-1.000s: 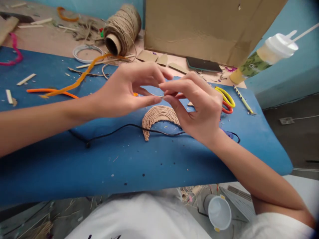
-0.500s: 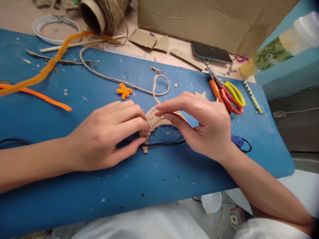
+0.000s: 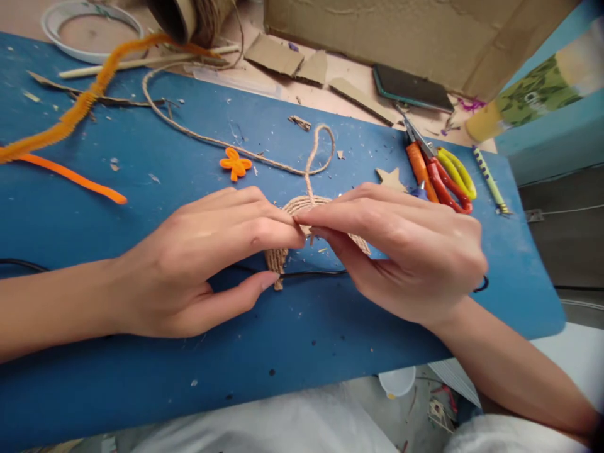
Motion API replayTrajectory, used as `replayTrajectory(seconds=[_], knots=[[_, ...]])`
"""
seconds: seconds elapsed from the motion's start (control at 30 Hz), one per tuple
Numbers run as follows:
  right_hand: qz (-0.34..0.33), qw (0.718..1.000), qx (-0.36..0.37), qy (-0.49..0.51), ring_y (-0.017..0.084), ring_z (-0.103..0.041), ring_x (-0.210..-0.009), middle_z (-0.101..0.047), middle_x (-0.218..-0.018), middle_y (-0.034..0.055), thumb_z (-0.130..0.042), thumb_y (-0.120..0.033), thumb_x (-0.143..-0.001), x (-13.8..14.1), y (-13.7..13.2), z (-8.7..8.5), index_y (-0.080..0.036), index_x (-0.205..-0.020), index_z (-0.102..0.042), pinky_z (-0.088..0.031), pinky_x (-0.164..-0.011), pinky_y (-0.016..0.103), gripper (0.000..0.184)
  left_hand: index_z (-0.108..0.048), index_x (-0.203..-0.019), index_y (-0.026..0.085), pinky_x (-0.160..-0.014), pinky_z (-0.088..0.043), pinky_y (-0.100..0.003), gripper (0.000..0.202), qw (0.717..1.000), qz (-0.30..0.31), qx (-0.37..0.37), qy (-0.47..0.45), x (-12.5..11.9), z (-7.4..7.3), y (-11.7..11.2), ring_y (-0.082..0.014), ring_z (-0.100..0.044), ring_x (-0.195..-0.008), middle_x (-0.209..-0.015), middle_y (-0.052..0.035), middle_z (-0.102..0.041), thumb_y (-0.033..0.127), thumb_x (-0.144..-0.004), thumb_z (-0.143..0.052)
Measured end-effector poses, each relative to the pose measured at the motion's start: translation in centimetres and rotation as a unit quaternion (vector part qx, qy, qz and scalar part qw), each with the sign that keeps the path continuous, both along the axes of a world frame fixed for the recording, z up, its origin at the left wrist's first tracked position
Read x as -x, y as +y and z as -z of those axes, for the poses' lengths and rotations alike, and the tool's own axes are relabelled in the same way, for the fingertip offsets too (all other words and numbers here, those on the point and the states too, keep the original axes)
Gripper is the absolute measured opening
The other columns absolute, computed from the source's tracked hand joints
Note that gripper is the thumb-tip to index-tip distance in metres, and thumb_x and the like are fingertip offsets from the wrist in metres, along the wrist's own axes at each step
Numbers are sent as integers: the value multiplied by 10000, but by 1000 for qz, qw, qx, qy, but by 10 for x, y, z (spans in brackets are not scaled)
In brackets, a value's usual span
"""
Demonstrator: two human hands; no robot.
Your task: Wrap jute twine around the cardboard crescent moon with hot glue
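Note:
A twine-wrapped arch (image 3: 283,255) lies on the blue mat (image 3: 141,201). My left hand (image 3: 207,258) presses on the arch's left side, thumb beside its lower end and fingers closed over its top. My right hand (image 3: 406,251) covers the arch's right half, thumb and forefinger pinched at the top where they meet my left fingertips. A strand of jute twine (image 3: 311,163) runs from the arch in a loop and off toward the spool (image 3: 189,16) at the back.
Orange and yellow scissors (image 3: 438,173) lie right of my hands, with a striped pencil (image 3: 488,179) beyond. An orange felt flower (image 3: 234,163), orange pipe cleaners (image 3: 70,119), a black cable (image 3: 311,274), a phone (image 3: 413,88), a cardboard box (image 3: 401,31) and a bottle (image 3: 523,97) surround the mat.
My hands have come down from mid-air onto the arch and now pinch at its top. The view has shifted closer and lower over the mat.

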State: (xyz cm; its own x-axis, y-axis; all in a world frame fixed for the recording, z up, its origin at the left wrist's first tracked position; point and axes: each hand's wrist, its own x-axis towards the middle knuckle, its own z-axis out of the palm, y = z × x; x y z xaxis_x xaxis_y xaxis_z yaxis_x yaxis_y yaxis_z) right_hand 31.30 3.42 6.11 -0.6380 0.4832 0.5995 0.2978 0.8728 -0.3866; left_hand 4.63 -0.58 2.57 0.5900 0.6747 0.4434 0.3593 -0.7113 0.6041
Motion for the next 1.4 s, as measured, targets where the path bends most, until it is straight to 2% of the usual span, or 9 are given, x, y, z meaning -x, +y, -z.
replayTrajectory(seconds=[0.23,0.4,0.5,0.6,0.73,0.83,0.97,1.17,1.4], knots=[[52,997,12,62,177,-873,-961,-922,-1100,5,-718,13,-1075,6,-12,-2,-237,-1293,-852,-742,-912,308,358,-679,-1580,218,-947,-663,-434,562,997,58,-39,-16,6,-3,8,-244,-730,-1106,-1516,-74,-804,118,-1028,-700],[20,998,41,43,206,-882,-1075,-906,-1183,33,-694,-85,-1122,-2,1,2,-258,-1259,-845,-747,-924,349,268,-717,-1546,296,-939,-662,-466,570,998,23,-60,-12,4,-7,6,-248,-769,-1011,-1404,-42,-860,102,-1010,-707],[-6,998,63,16,169,-850,-978,-874,-1100,37,-703,-106,-1130,-6,9,2,-225,-1207,-840,-722,-864,306,197,-695,-1578,309,-935,-657,-456,593,997,29,-75,-4,4,-7,6,-251,-790,-1005,-1291,-25,-892,110,-1020,-709],[-20,998,62,-1,144,-789,-919,-809,-1027,27,-704,-95,-1129,-9,13,-1,-209,-1105,-821,-689,-859,303,166,-680,-1592,328,-947,-660,-470,604,997,24,-65,19,8,-6,7,-262,-777,-1017,-1281,-18,-889,135,-1020,-697],[-25,994,97,-54,196,-741,-971,-769,-1038,46,-672,-113,-1137,-12,15,-6,-233,-1092,-802,-659,-934,397,183,-643,-1589,224,-937,-649,-416,646,995,59,-67,42,14,-6,11,-240,-748,-1060,-1286,-39,-863,114,-961,-744],[-23,990,82,-109,249,-708,-1030,-765,-1066,64,-642,-160,-1148,-13,19,-4,-250,-1075,-792,-626,-966,461,189,-682,-1468,226,-879,-620,-398,509,996,49,-64,48,15,-7,12,-227,-741,-1006,-1165,-25,-833,140,-970,-746],[-22,987,45,-154,302,-704,-1119,-780,-1131,82,-631,-184,-1135,-15,24,4,-261,-1088,-794,-593,-947,501,187,-728,-1301,296,-868,-601,-465,311,997,0,-33,69,15,-5,11,-253,-716,-958,-1084,-39,-780,179,-1014,-712],[-12,985,10,-174,312,-704,-1146,-800,-1147,64,-629,-199,-1142,-15,26,10,-262,-1057,-791,-561,-941,506,193,-699,-1325,273,-845,-564,-482,302,994,21,-49,95,12,-2,9,-272,-683,-974,-1121,-67,-760,174,-1041,-666],[-4,984,-11,-179,307,-706,-1159,-816,-1161,50,-627,-159,-1141,-13,25,13,-251,-1030,-784,-540,-950,504,214,-705,-1304,338,-812,-538,-510,251,992,-43,-59,99,1,7,2,-298,-702,-952,-1148,-72,-772,301,-1135,-523]])
